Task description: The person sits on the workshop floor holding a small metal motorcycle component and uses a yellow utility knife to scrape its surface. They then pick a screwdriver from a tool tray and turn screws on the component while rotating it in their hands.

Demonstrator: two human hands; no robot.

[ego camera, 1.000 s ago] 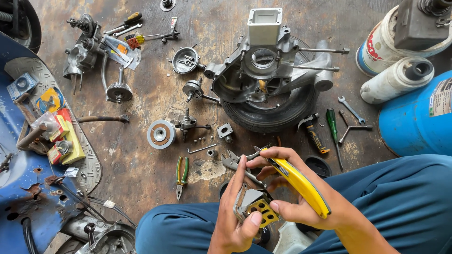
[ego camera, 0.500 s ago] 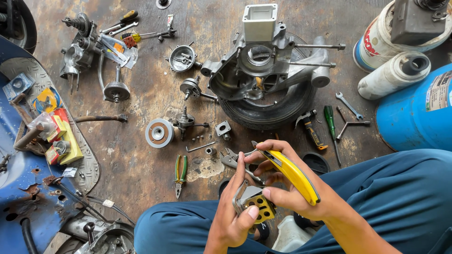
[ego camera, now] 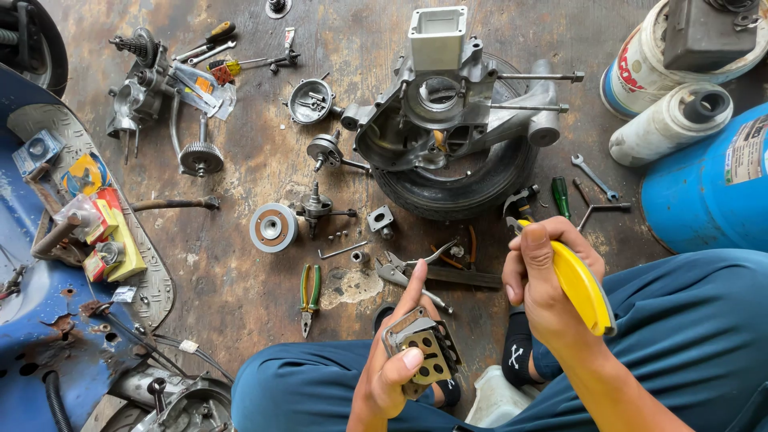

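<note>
My left hand [ego camera: 392, 372] is closed around a small metal block with holes [ego camera: 424, 352], low in front of the engine case [ego camera: 448, 104]. It looks hard and light; I pinch its sides. My right hand [ego camera: 544, 280] grips a yellow-handled tool [ego camera: 582, 288].

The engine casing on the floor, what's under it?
The engine casing rests on a black tyre, whose lower edge shows. The rest of the tyre and the floor beneath are covered.

I count one engine casing [ego camera: 448, 112] on one tyre [ego camera: 472, 188], one green-handled pliers [ego camera: 310, 290], one open-ended spanner [ego camera: 594, 177], two white canisters [ego camera: 668, 124], one blue drum [ego camera: 708, 188].
</note>
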